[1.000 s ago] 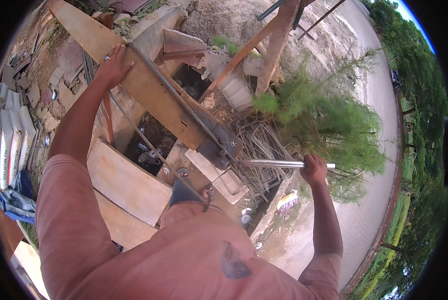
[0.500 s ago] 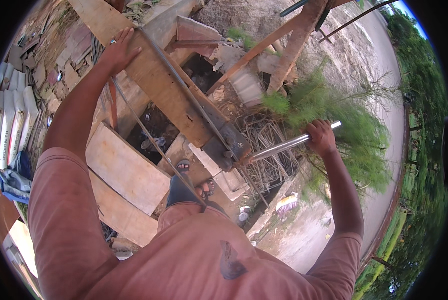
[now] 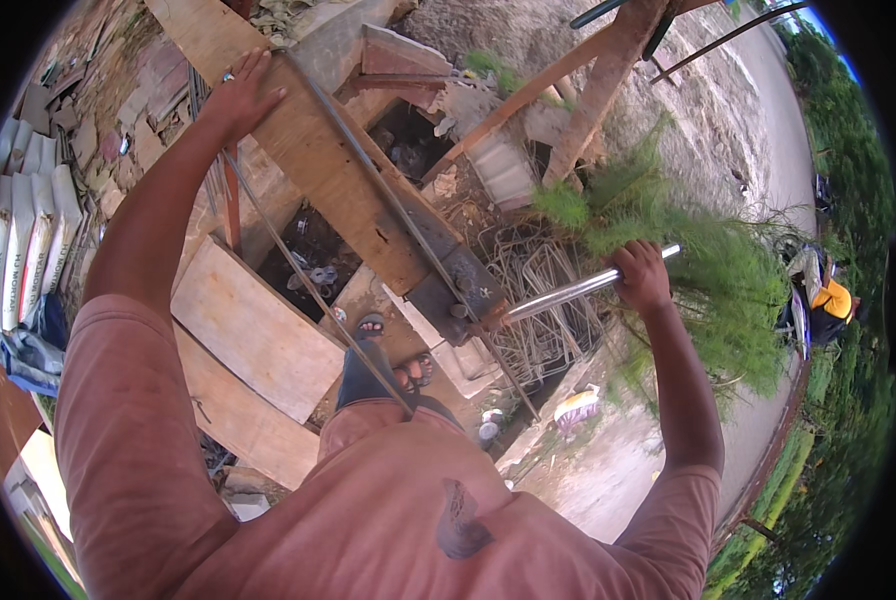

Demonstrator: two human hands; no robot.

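Observation:
My left hand (image 3: 240,97) lies on the upper part of a long wooden plank (image 3: 333,165), fingers stretched out and a ring on one of them. A thin steel rod (image 3: 370,153) runs along the plank to a dark metal block (image 3: 455,290) at its near end. Another thin rod (image 3: 293,262) slants from below my left hand toward my waist. My right hand (image 3: 643,276) is wrapped round a shiny metal pipe (image 3: 566,292), near its outer end. The pipe's inner end meets a rusty piece beside the block.
Bent steel stirrups (image 3: 543,270) lie piled below the pipe. A leafy green shrub (image 3: 688,270) stands behind my right hand. Stacked white bags (image 3: 28,240) are at the left, boards (image 3: 258,325) near my feet. A person on a motorbike (image 3: 820,300) is on the road at right.
A person on a motorbike has come into view on the road at the right. Both hands keep their places, and the view has shifted slightly.

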